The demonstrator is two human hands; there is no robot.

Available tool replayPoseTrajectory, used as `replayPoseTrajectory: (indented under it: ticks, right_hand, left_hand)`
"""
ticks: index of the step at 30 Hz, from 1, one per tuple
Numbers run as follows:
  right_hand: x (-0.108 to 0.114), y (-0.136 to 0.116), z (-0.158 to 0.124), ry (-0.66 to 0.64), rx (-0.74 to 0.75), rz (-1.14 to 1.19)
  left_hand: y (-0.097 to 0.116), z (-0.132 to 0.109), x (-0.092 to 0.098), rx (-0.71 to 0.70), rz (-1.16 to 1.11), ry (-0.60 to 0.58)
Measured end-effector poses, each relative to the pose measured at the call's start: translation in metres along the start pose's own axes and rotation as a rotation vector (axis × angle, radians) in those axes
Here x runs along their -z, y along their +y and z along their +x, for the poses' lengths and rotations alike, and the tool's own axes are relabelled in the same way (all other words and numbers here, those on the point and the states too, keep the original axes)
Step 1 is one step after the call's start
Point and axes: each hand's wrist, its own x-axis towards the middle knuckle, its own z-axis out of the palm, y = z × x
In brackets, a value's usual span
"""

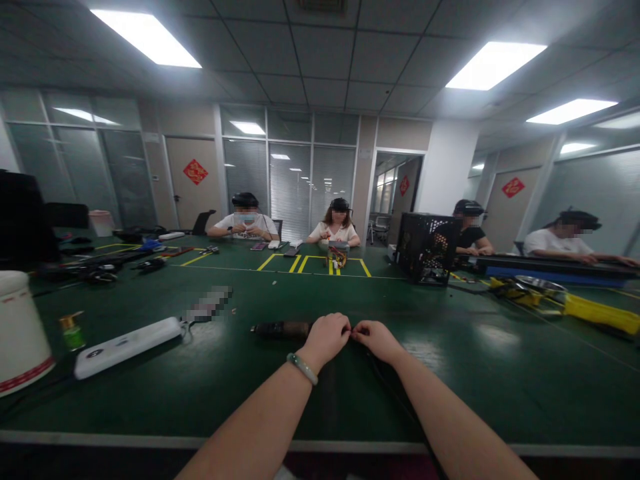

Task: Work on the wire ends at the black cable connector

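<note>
Near the middle of the green table (215, 400), my left hand (326, 339) and my right hand (379, 341) meet, fingertips almost touching. Both are closed in a pinch; whatever lies between the fingers is too small or hidden to name. A green bangle (302, 368) circles my left wrist. Behind my left hand lies a dark, cylindrical electric screwdriver (281, 329), its narrow tip toward the left and its other end hidden by the hand. A black cord (387, 381) runs under my right forearm toward the table's front edge.
On the left are a white power strip (130, 345), a small green bottle (73, 335) and a white canister (23, 333). A black computer case (429, 250) stands at the back right, near a yellow strap-like item (600, 315). Several people sit around the table's far side.
</note>
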Motion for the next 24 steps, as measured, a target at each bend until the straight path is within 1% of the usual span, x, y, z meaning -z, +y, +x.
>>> replayPoseTrajectory:
  ticks: [8,15,19,24]
  right_hand:
    - [0.0017,-0.0042,-0.0005,-0.013,-0.016,-0.012]
    - [0.0005,-0.0001,0.0004,-0.003,-0.016,0.003]
    - [0.0000,-0.0001,0.0005,-0.011,-0.024,0.032]
    - [0.0005,-0.0023,-0.0005,-0.012,-0.028,0.031]
  left_hand:
    - [-0.0028,0.0003,-0.0031,0.007,-0.018,0.004]
    - [-0.0061,-0.0001,-0.0039,0.009,-0.052,0.006]
    - [-0.0055,0.0004,-0.0036,0.026,-0.039,0.012]
    - [-0.0038,0.0005,-0.0017,0.034,-0.037,-0.007]
